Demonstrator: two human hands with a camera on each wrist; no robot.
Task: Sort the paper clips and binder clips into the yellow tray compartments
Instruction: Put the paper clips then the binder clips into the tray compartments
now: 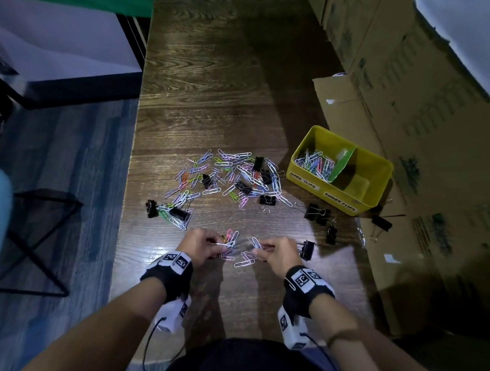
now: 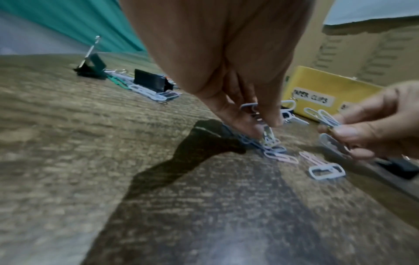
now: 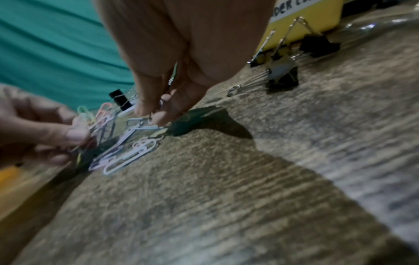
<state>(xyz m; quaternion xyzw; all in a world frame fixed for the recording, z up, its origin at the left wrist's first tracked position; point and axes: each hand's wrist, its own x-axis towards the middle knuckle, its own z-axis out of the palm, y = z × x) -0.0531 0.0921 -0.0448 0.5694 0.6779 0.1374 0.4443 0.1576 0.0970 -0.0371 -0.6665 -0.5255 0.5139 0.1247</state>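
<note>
Low in the head view, the left hand (image 1: pixel 202 243) and right hand (image 1: pixel 277 253) each pinch paper clips (image 1: pixel 229 240), a gathering step; next likely carries them to the yellow tray (image 1: pixel 303 173) at right, its paper-clip compartment.

A: Table (image 1: pixel 202 73) runs near to far. Tray (image 1: pixel 303 176) sits at its right edge, mid-distance, its left compartment (image 1: pixel 317 163) holding paper clips.

B: Main pile?

A: Mixed heap of clips (image 1: pixel 226 178) left of the tray, centre of table. Small cluster (image 1: pixel 171 212) near-left of it.

B: Near edge?

A: Left hand (image 1: pixel 198 244) and right hand (image 1: pixel 279 255) side by side, loose paper clips (image 1: pixel 244 258) between them. Binder clips (image 1: pixel 322 218) lie near the tray, one binder clip (image 1: pixel 306 250) just right of the right hand.
</note>
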